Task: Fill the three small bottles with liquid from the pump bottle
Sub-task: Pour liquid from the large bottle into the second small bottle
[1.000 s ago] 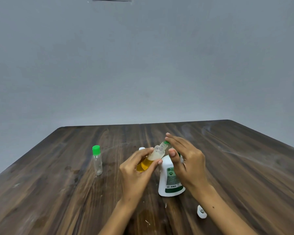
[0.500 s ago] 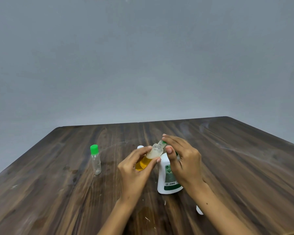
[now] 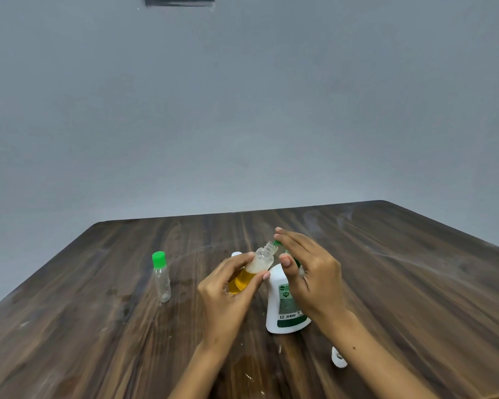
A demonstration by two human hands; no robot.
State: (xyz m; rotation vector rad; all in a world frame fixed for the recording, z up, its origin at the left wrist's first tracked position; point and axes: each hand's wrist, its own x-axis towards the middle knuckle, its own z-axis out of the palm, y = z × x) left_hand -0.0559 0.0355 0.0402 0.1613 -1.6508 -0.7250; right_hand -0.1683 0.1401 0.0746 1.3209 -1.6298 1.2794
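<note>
My left hand point(image 3: 228, 292) grips a small clear bottle point(image 3: 254, 269), tilted with its uncapped threaded neck up against the green pump nozzle. Yellow liquid fills its lower part, with pale foam above. The white pump bottle point(image 3: 283, 306) with a green label stands on the table right of it. My right hand point(image 3: 308, 272) lies over the green pump head, fingers extended across it, thumb at the front. A second small clear bottle point(image 3: 162, 277) with a green cap stands upright to the left and looks empty. A white top point(image 3: 236, 254) peeks out behind my left hand.
The dark wooden table point(image 3: 401, 283) carries a small white cap point(image 3: 339, 359) lying near my right forearm. A wet yellowish patch point(image 3: 248, 370) shows on the wood between my forearms. A plain grey wall stands behind the table's far edge.
The hands and bottles keep nearly the same pose. The view has shifted slightly. The fingers of my right hand look straighter over the pump head than a second ago.
</note>
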